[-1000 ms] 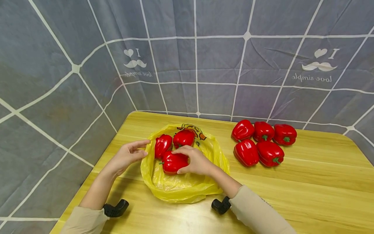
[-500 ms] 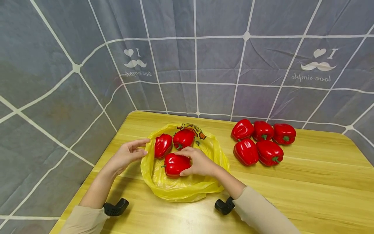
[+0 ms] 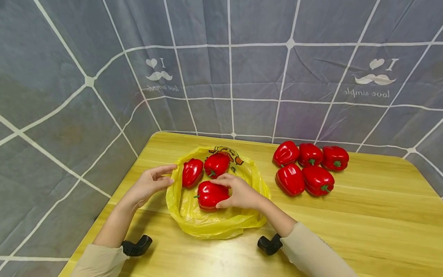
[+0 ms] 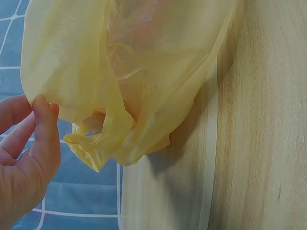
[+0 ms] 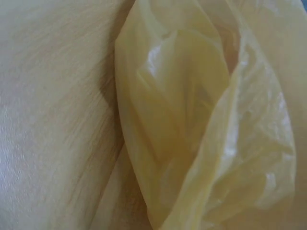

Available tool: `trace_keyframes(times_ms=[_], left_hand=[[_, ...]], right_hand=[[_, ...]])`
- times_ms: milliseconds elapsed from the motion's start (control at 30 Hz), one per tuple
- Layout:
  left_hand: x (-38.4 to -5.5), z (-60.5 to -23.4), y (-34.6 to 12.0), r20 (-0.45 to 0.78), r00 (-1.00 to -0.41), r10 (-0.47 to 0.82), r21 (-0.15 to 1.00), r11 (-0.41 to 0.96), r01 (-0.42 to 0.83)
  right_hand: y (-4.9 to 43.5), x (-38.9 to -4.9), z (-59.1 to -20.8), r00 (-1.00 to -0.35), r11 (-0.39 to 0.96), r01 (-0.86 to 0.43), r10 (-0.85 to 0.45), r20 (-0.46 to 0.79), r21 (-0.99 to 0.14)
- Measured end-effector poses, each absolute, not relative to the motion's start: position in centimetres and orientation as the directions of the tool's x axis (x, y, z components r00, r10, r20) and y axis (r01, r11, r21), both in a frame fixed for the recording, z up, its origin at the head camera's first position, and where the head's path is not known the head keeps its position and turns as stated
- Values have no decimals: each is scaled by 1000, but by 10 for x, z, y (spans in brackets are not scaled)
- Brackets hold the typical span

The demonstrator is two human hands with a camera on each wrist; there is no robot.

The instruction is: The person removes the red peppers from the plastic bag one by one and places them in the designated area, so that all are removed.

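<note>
Right hand [image 3: 240, 192] grips a pepper [image 3: 210, 194] inside the bag [image 3: 214, 225], fingers curled. Left hand [image 3: 149, 184] pinches the bag rim, apparently; fingers nearly straight.

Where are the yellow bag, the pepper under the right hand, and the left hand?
yellow bag [image 3: 207, 225]: head view, front rim of the plastic.
held pepper [image 3: 207, 194]: head view, its red side.
left hand [image 3: 149, 184]: head view, back of the hand.

Left hand [image 4: 21, 158] pinches yellow bag [image 4: 129, 72] (rim).
</note>
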State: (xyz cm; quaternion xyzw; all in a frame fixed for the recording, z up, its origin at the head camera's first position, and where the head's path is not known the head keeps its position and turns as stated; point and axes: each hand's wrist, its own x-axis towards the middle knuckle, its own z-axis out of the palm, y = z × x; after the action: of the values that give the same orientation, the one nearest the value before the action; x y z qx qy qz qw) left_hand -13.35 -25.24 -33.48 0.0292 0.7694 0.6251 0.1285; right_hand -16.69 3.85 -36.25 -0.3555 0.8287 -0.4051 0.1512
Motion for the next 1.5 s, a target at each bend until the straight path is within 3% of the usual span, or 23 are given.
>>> trace_keyframes(times_ms=[500,933,1167,1500], left_hand=[[-134,-336,-253,-160,-967,199,967,229,-113],[-133,-332,-252,-150,-966,212,967,234,-98],[-135,-339,-256,-69,-965,254,983,180,-23],[-133,-334,-252,-147,-966,211,968,233,-97]], right_hand=[[52,-166,-354,-729,411,-428,-684,38,-805],[66,-167,-347,-748,421,-471,-656,98,-775],[76,-170,-340,-756,420,-475,-644,115,-773],[89,-167,-327,-758,422,-484,-640,127,-766]])
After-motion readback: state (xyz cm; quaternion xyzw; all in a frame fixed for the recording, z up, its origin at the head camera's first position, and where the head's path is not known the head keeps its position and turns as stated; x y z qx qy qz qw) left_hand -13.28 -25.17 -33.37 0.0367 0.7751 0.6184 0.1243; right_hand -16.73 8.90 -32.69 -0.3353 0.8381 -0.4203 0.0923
